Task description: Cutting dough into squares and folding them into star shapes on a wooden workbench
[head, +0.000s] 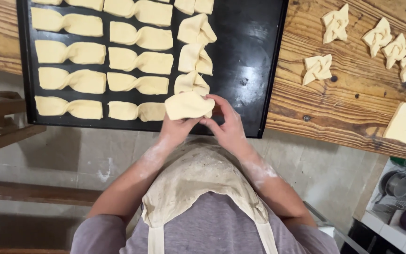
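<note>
Shaping step: left hand [177,127] and right hand [226,124] both grip dough piece [187,105] over tray [254,47]; next move requires placement in the tray's third column.

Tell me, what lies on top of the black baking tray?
On the black baking tray lie rows of twisted dough pieces. The dough piece in both hands hides the tray's near edge beneath it.

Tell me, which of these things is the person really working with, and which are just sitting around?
In use:
- dough piece, held by the left hand and right hand
- black baking tray
- twisted dough pieces lined up on the tray

Lying about:
- pinwheel-shaped dough pieces on the wooden table
- stack of dough squares
- pots and cups, lower right
</note>
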